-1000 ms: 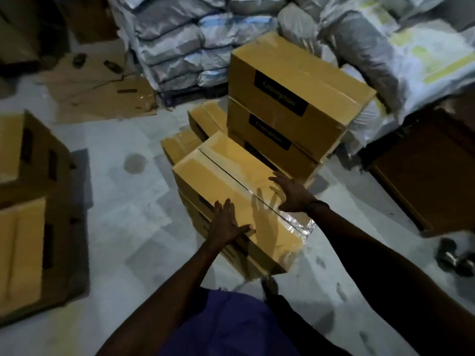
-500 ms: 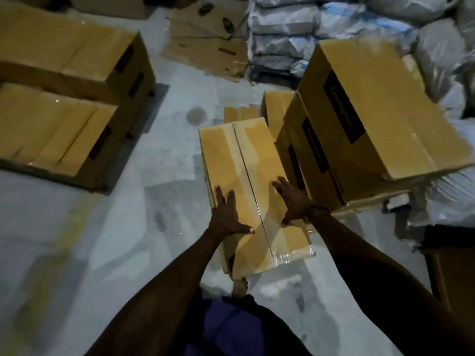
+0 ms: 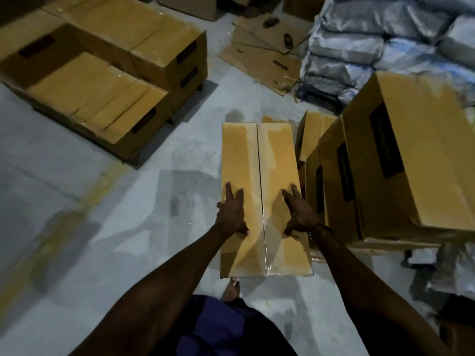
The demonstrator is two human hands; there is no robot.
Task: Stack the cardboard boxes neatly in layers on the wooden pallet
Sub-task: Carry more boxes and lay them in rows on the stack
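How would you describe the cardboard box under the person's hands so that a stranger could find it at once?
Start at the tall stack of brown cardboard boxes with black labels on the right. Just left of it lies a long yellow-brown cardboard box with a taped centre seam. It alone has the left hand and right hand flat on top.

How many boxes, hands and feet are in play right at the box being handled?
Box being handled: 1, the box
Hands flat on its top: 2, the left hand and the right hand
Feet by its near end: 1, a bare foot
Total: 4
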